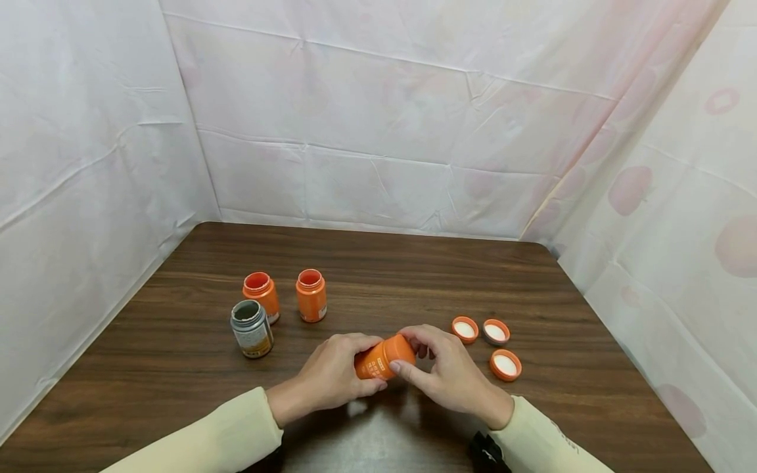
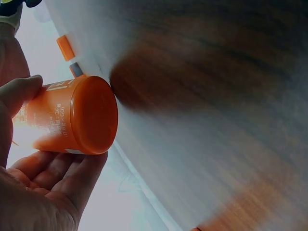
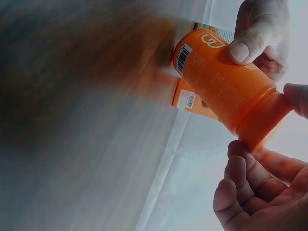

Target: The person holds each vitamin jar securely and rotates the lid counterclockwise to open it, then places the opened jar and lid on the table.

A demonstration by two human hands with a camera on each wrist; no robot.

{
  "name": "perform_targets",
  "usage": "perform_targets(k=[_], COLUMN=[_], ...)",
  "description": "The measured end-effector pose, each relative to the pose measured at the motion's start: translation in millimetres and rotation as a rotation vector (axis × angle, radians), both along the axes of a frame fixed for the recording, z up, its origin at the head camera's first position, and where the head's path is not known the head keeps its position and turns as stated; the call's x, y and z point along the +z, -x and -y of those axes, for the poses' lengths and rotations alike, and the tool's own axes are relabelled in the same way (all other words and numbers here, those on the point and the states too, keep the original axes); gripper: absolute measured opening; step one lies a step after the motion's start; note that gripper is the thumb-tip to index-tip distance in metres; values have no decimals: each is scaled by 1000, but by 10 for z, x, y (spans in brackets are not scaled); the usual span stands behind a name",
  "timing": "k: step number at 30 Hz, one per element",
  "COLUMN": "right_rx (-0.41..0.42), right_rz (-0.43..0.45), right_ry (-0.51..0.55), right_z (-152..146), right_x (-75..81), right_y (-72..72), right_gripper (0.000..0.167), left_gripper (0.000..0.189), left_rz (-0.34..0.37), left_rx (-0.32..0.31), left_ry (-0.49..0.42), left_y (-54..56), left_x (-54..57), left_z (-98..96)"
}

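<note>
Just above the table, my left hand (image 1: 334,371) grips an orange pill bottle (image 1: 372,362) by its body, thumb on one side and fingers on the other. The bottle lies tilted, its capped end toward my right hand (image 1: 446,371). That hand pinches the orange screw cap (image 1: 402,349) between thumb and fingertips. In the right wrist view, the cap (image 3: 262,122) sits on the bottle neck, with a barcode label near the base. White print runs along the bottle side (image 2: 53,115) in the left wrist view, where its flat base faces the camera.
At the left stand two uncapped orange bottles (image 1: 311,302) and an uncapped grey bottle (image 1: 253,335), all upright. Right of my hands, two orange caps (image 1: 505,365) and a grey-sided cap (image 1: 496,332) lie white inside up. Pale cloth (image 1: 378,118) hangs behind the brown table (image 1: 390,253).
</note>
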State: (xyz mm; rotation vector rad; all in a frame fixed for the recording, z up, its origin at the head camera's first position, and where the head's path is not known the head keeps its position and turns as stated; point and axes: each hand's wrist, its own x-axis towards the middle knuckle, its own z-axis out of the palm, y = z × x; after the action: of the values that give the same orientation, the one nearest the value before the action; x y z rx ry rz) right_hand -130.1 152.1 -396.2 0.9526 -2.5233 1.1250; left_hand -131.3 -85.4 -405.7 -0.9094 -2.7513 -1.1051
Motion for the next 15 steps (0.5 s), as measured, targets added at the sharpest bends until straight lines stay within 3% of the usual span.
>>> perform_targets(k=[15], right_rx=[46], right_rz=[-2], right_ry=[-45], right_z=[-76], right_x=[27], right_y=[0], right_gripper=[41], left_gripper=[45], left_rz=[39], left_rx=[-28], left_ry=[8], left_y=[13], left_x=[25], left_z=[1])
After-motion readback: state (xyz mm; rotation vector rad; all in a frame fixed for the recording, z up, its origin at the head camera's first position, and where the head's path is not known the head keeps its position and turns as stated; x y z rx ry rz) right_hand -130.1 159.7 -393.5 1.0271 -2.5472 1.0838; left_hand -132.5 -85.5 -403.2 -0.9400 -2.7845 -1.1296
